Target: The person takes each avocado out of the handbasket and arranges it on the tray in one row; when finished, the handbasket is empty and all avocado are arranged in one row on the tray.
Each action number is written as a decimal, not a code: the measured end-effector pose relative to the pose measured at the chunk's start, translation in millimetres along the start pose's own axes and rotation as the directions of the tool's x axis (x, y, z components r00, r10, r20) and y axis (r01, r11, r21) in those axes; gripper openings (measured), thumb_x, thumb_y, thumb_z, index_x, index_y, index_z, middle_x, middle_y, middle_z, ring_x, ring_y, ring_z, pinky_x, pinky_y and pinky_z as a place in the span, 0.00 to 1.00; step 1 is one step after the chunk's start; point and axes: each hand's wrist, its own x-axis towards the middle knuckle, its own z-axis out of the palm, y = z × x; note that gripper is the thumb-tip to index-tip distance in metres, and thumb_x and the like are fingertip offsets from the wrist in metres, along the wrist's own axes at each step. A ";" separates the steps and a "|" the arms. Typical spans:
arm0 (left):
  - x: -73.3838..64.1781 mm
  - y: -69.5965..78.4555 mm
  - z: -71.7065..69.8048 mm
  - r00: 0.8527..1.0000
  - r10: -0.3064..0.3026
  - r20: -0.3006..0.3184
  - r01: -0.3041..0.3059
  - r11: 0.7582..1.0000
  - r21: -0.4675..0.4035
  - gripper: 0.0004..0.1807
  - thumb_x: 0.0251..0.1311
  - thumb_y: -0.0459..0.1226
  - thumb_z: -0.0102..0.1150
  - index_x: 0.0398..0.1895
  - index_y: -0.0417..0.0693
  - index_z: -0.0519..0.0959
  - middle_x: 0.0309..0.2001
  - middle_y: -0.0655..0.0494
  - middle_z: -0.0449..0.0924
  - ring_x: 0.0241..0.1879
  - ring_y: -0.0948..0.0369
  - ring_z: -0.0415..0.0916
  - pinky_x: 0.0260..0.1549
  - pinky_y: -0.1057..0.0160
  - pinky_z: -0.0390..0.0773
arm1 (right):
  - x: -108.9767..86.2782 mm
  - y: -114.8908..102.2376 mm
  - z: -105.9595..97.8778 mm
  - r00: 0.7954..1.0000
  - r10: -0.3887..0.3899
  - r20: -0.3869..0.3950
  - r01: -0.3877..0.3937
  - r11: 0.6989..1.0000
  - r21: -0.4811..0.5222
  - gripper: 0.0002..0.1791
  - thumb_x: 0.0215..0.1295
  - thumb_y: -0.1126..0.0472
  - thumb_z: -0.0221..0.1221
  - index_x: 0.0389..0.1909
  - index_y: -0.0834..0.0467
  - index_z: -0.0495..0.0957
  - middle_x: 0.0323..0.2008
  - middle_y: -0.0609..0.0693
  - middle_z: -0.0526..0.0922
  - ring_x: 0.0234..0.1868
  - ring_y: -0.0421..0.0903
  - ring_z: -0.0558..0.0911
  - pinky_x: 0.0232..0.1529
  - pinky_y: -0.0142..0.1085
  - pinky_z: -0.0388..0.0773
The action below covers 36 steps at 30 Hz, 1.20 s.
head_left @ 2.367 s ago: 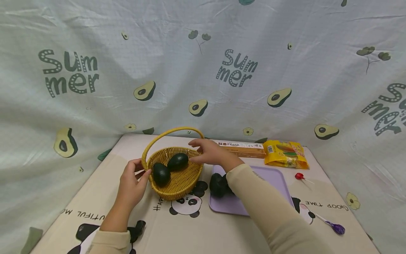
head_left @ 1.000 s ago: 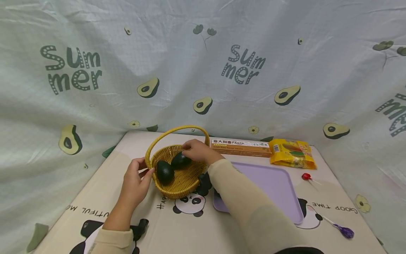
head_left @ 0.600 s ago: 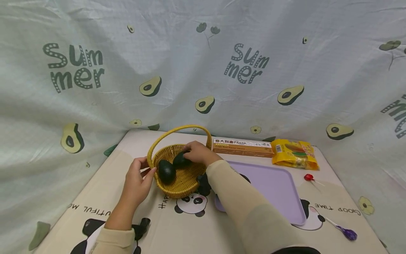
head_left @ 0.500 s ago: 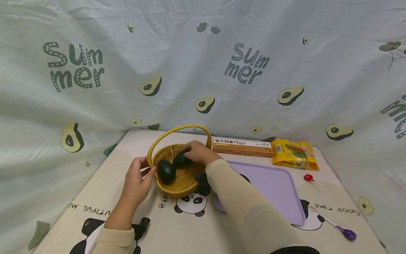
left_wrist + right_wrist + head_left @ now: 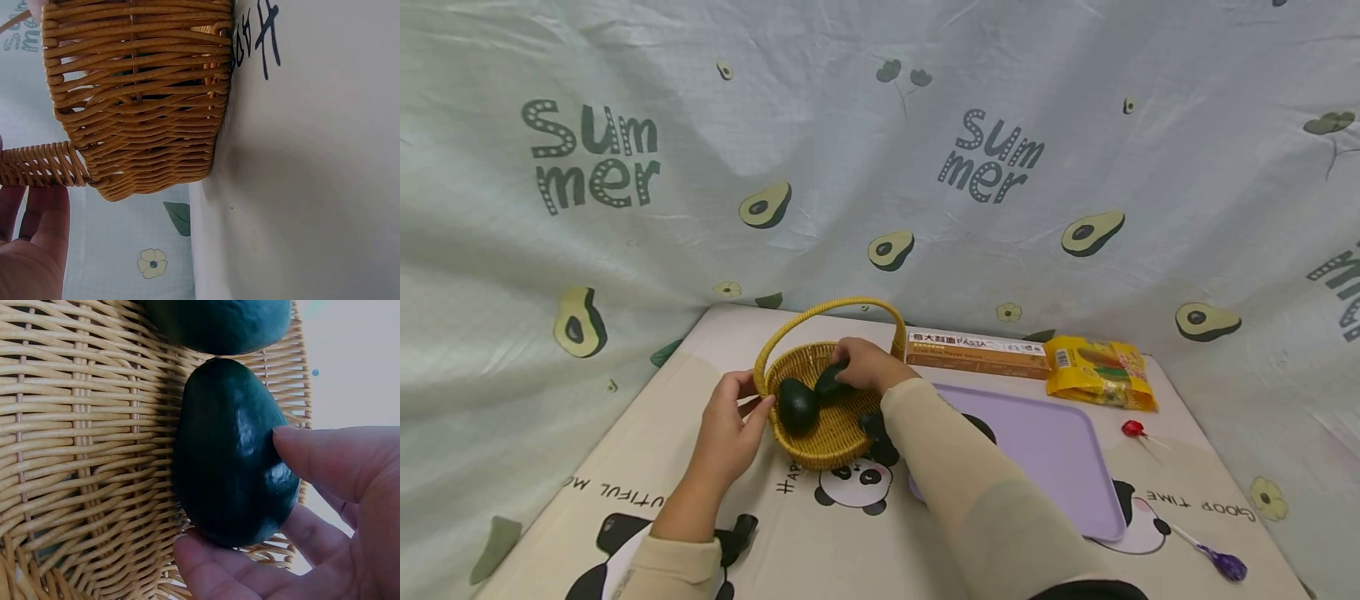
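A yellow wicker basket (image 5: pixel 820 454) with a tall arched handle (image 5: pixel 831 305) stands on the table, two dark green avocados inside it. My left hand (image 5: pixel 730 429) pinches the base of the handle on the basket's left side; the left wrist view shows fingers (image 5: pixel 50 215) against the woven handle. Inside the basket, my right hand (image 5: pixel 868 367) grips the rear avocado (image 5: pixel 234 456), thumb on one side and fingers curled under its wide end. The other avocado (image 5: pixel 797 407) lies just left of it, their ends close together.
A lilac tray (image 5: pixel 1052 450) is right of the basket, partly hidden by my right sleeve. Behind it lie a pasta box (image 5: pixel 977 357) and a yellow packet (image 5: pixel 1101 372). A red lollipop (image 5: pixel 1133 428) and a purple lollipop (image 5: pixel 1228 567) lie at the right.
My right hand has moved left and down into the basket and taken hold of the rear avocado, which has shifted slightly. My left hand stays at the handle. The head view has turned a little.
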 end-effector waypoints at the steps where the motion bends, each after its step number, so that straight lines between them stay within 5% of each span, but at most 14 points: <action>1: 0.0 0.1 0.2 1.000 0.003 0.001 -0.003 1.000 -0.001 0.21 0.69 0.28 0.60 0.61 0.37 0.67 0.56 0.43 0.74 0.58 0.49 0.77 0.58 0.48 0.82 | 0.5 0.7 0.6 1.000 0.007 0.000 -0.007 1.000 0.004 0.13 0.72 0.62 0.63 0.54 0.55 0.77 0.61 0.55 0.78 0.57 0.51 0.79 0.57 0.44 0.81; 17: 0.0 0.8 0.3 1.000 0.005 -0.007 -0.005 1.000 0.007 0.22 0.69 0.28 0.61 0.62 0.37 0.67 0.56 0.42 0.74 0.58 0.49 0.77 0.58 0.49 0.82 | -4.4 -1.0 -3.2 0.983 0.166 0.076 -0.162 0.985 -0.055 0.31 0.65 0.52 0.70 0.67 0.55 0.76 0.58 0.52 0.81 0.54 0.48 0.81 0.60 0.44 0.82; 26: -0.2 -2.6 1.5 1.000 0.013 -0.012 -0.013 1.000 0.006 0.22 0.68 0.28 0.62 0.62 0.37 0.67 0.56 0.42 0.74 0.58 0.49 0.78 0.57 0.47 0.83 | -6.6 -4.3 -1.2 0.984 0.166 0.059 -0.161 0.984 -0.081 0.24 0.66 0.52 0.69 0.57 0.60 0.79 0.50 0.53 0.82 0.47 0.48 0.81 0.51 0.43 0.84; 31: -0.1 -2.7 1.0 1.000 0.009 -0.010 -0.009 1.000 0.012 0.22 0.69 0.29 0.61 0.62 0.37 0.67 0.56 0.43 0.74 0.58 0.49 0.78 0.57 0.47 0.82 | -9.0 -7.2 -2.4 0.988 0.147 0.036 -0.146 0.989 -0.022 0.12 0.65 0.52 0.67 0.39 0.57 0.83 0.37 0.49 0.82 0.37 0.46 0.79 0.39 0.38 0.80; 36: -0.2 -1.0 0.1 1.000 0.009 -0.007 -0.009 1.000 0.021 0.22 0.69 0.29 0.61 0.62 0.37 0.67 0.56 0.42 0.74 0.58 0.48 0.78 0.58 0.47 0.82 | -14.1 -10.8 -7.1 0.992 0.126 0.005 -0.126 0.992 0.016 0.15 0.66 0.49 0.63 0.26 0.55 0.77 0.26 0.46 0.73 0.30 0.44 0.72 0.31 0.36 0.71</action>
